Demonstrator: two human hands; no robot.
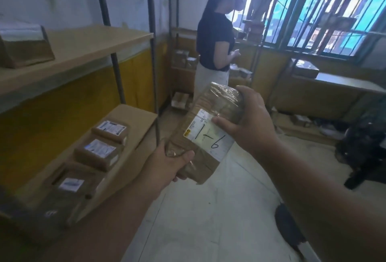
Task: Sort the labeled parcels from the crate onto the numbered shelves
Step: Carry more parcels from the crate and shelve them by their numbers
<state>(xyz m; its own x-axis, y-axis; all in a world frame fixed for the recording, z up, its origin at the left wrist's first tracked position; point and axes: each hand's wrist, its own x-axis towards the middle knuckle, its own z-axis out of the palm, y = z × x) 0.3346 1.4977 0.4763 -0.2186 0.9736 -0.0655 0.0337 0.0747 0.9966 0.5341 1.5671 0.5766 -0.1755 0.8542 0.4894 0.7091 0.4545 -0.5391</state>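
Note:
A brown cardboard parcel (200, 128) wrapped in clear tape is held up in the middle of the view, with a white label marked "1-6" by hand facing me. My left hand (167, 163) grips its near lower end, thumb on top. My right hand (248, 119) grips its far upper end, thumb pressed on the label's edge. To the left stands a wooden shelf unit: its lower shelf (135, 115) carries three small labeled parcels (98, 153) in a row, and its upper shelf (87, 42) has one brown parcel (25, 46) at the far left. The crate is out of sight.
Another person (215, 48) stands ahead by more shelves with parcels (183, 59). A barred window (325, 11) fills the right wall above a low shelf (344, 84). A dark bag (363, 149) lies on the floor at right. Pale floor (208, 220) stretches below my arms.

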